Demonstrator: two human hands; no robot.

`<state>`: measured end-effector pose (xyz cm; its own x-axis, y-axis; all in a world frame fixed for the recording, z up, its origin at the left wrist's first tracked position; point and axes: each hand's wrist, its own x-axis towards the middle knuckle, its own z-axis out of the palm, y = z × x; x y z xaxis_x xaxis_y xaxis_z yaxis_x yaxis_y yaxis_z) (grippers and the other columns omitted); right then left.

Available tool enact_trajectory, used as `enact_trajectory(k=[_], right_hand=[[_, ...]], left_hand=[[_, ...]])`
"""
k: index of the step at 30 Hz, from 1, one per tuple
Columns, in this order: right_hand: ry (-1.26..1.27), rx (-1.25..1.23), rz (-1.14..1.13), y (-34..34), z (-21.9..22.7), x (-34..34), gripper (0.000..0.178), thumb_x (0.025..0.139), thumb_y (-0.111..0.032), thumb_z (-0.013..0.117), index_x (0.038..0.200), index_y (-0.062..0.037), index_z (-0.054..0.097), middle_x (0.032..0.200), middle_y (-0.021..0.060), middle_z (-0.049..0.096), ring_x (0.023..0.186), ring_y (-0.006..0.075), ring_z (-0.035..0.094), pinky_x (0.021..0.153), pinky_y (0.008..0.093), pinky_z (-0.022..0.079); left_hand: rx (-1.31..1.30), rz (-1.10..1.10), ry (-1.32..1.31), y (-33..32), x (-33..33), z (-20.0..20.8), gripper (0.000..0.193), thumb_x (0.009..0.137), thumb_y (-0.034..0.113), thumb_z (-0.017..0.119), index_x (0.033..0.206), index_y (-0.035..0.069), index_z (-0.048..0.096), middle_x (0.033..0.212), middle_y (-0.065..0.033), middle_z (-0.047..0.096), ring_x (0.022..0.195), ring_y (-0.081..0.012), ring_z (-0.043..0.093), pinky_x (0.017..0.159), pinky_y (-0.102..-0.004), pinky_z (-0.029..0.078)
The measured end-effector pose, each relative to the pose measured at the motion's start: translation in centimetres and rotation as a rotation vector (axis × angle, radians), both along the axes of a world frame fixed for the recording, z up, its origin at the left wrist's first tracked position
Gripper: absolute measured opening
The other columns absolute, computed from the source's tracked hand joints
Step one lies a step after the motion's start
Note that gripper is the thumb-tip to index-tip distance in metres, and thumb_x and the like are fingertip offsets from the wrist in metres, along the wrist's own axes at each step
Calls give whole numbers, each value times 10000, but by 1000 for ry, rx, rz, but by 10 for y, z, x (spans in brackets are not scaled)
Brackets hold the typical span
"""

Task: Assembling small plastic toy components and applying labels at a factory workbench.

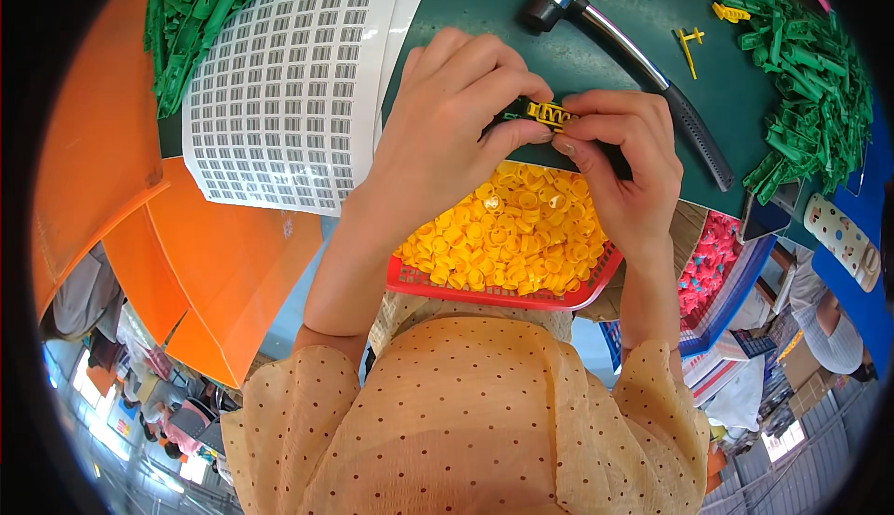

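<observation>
Just beyond the red basket (599,286), the left hand (454,96) and right hand (635,147) both pinch a yellow piece (549,115); the step seems to be fitting parts together; the next move probably calls for aligned, firm pressing.

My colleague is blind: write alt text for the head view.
Left hand and right hand hold a yellow part near a red basket of yellow pieces. A hammer lies beyond on a green table, between a printed sheet and green parts.
</observation>
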<state>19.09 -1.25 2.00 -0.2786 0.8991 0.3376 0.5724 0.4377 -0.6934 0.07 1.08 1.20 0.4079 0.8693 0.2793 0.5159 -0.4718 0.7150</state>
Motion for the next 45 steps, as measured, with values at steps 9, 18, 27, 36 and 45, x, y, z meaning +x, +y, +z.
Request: enact_trajectory(k=[9,18,27,36,45], right_hand=[[-176,115,47,1,4,-2,192,634,5,727,785,-68,633,884,44,647,834,217,584,724,304,438],[-181,107,41,1,4,-3,188,639,2,723,780,-74,624,882,39,641,811,211,583,715,315,422],[-152,50,-23,2,5,-6,228,643,-5,737,831,-69,626,876,37,610,785,218,558,677,314,427],[-204,112,36,2,2,-2,243,636,-22,738,847,-84,633,873,15,595,784,202,539,679,310,405],[-181,67,49,4,4,0,249,636,-6,744,851,-73,639,888,32,604,782,208,544,688,305,416]], left_hand=[[-2,-1,-49,-4,-5,-3,257,665,21,724,909,59,654,896,-48,605,881,-242,529,757,-327,440],[32,-7,-61,-4,-6,-6,269,653,-19,716,894,56,622,889,-54,631,852,-247,559,752,-333,447],[195,-42,14,-5,-6,-15,297,663,-6,712,933,113,676,878,-22,627,800,-211,550,712,-304,416],[164,-39,-4,-4,-7,-14,299,666,15,720,945,112,675,835,-18,608,769,-204,536,701,-305,413],[184,-40,-11,-5,-5,-15,295,662,8,713,937,108,677,820,-10,595,754,-201,527,690,-305,415]])
